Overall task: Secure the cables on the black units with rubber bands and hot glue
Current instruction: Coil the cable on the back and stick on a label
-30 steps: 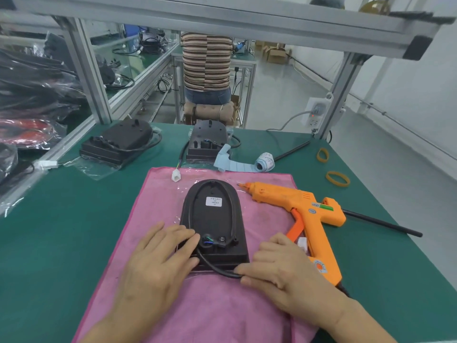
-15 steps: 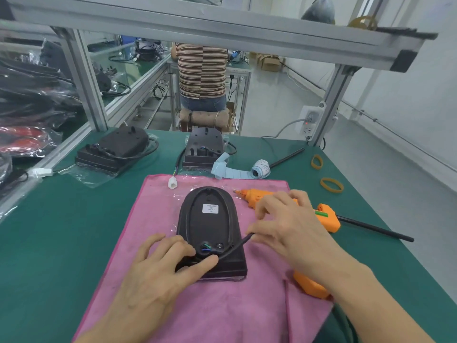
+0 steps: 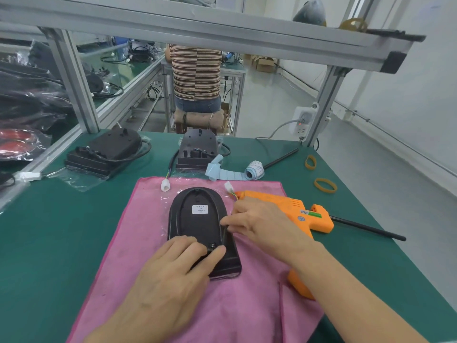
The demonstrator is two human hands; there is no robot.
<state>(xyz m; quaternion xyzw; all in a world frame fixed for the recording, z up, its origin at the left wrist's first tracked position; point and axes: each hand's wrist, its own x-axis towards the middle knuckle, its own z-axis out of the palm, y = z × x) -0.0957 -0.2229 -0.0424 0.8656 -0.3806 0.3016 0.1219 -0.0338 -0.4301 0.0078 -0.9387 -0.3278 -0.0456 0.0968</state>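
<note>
Black unit [image 3: 197, 226] under left hand [image 3: 173, 271] (cable [image 3: 224, 235] pinched right)

Black unit [image 3: 197, 226], pink cloth [image 3: 138, 219], orange glue gun [image 3: 291, 206], green table [image 3: 49, 231]

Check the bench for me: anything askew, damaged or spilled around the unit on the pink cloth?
Nothing damaged or spilled. The hot glue gun lies on its side, half on the pink cloth, and two rubber bands lie loose by the table's edge.
</note>
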